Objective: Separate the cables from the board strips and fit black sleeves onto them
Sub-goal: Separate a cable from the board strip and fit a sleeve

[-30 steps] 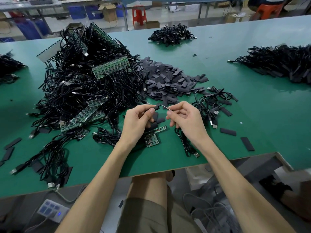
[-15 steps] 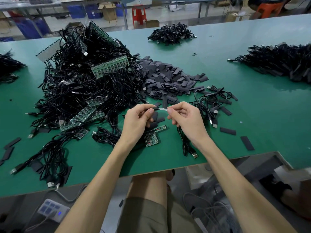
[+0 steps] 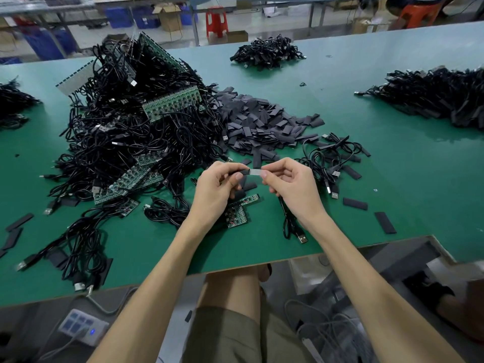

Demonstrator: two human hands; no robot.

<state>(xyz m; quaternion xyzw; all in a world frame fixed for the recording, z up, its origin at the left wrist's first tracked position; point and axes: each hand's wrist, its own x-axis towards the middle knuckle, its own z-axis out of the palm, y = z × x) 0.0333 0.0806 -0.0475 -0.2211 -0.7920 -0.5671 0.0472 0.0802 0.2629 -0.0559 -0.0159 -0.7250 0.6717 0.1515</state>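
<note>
A wide green table (image 3: 379, 184) fills most of the view. Behind it is a workshop floor with one red stool (image 3: 216, 20), one orange stool (image 3: 419, 11), blue crates (image 3: 119, 17) and cardboard boxes (image 3: 167, 18).

The biggest thing on the table is the big heap (image 3: 131, 132) of black cables and green board strips, left of centre. Three smaller cable heaps lie well apart: the right heap (image 3: 440, 98), the far heap (image 3: 267, 52) and the left heap (image 3: 13, 106). One flat sleeve pile (image 3: 262, 121) touches the big heap's right side, and a small tangle (image 3: 332, 155) of cables lies just beside that pile. Two loose sleeves (image 3: 355, 204) lie near the right front edge.

Above a small board piece (image 3: 237, 213), the left hand (image 3: 217, 189) pinches a black sleeve (image 3: 242, 172) between thumb and forefinger. The right hand (image 3: 293, 187) pinches the pale end (image 3: 255, 172) of a cable (image 3: 289, 221) that runs down below it onto the table. The sleeve and the pale end meet between the hands.
</note>
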